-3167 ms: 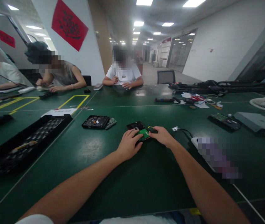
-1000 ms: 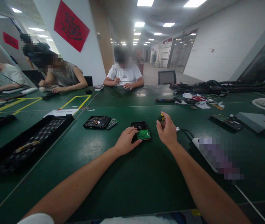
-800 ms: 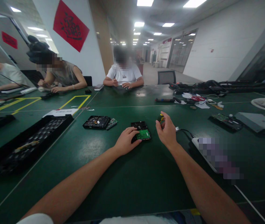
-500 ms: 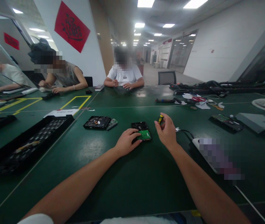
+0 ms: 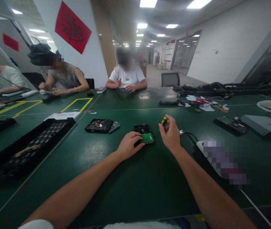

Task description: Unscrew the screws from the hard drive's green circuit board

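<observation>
One tool has come off the work. With the hard drive (image 5: 143,128) as the clock's centre and twelve pointing away from the person, the right hand (image 5: 171,134) has drawn back from the green board (image 5: 148,138) to about two or three o'clock. Its fingers and thumb are clamped on a short yellow-and-black tool (image 5: 164,121), turned in the last second so more yellow shows; I can't make out its tip. The left hand (image 5: 128,143) has stayed around eight o'clock, fingers over the board's left part, thumb along the near edge; whether they pinch, I can't tell. So the drive, lying on the green table (image 5: 135,184), looks merely steadied, with nothing working on it. Toward nine sits an opened drive (image 5: 98,125), a small circuit board (image 5: 114,127) beside it.
</observation>
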The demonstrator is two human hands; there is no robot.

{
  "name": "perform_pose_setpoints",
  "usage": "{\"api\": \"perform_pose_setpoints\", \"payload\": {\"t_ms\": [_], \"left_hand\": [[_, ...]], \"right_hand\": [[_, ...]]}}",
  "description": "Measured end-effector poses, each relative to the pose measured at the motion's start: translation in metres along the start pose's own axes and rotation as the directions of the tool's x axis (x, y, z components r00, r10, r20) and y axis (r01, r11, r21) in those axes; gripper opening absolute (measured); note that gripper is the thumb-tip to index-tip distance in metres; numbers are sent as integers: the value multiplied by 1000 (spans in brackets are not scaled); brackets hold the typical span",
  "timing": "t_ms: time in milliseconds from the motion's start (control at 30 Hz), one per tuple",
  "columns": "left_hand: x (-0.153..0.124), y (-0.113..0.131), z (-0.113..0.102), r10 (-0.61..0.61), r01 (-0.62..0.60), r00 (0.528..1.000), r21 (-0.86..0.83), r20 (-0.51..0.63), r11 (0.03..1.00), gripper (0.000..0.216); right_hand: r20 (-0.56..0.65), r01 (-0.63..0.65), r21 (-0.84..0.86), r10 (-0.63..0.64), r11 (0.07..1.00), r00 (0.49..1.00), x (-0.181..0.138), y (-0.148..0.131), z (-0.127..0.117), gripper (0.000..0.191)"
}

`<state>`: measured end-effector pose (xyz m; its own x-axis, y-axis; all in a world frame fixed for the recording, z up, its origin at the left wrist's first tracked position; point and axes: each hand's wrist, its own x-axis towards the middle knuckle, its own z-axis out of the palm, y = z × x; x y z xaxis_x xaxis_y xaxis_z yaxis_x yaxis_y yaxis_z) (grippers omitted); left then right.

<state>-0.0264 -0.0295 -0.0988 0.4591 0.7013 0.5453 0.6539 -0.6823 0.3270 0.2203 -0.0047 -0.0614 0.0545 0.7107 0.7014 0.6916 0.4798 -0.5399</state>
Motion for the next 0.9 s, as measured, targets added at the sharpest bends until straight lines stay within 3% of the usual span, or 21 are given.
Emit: {"api": "perform_pose_setpoints", "payload": {"t_ms": [700,900], "left_hand": [[0,1,-1,12,-12,1000,-25,-12,1000,26],[0,3,-2,65,-65,998,-43,-3,997,19]], "right_hand": [[0,16,-49,-16,999,1000,1,3,1,55],[-47,4,32,-3,999,999,1,0,-2,55]]}}
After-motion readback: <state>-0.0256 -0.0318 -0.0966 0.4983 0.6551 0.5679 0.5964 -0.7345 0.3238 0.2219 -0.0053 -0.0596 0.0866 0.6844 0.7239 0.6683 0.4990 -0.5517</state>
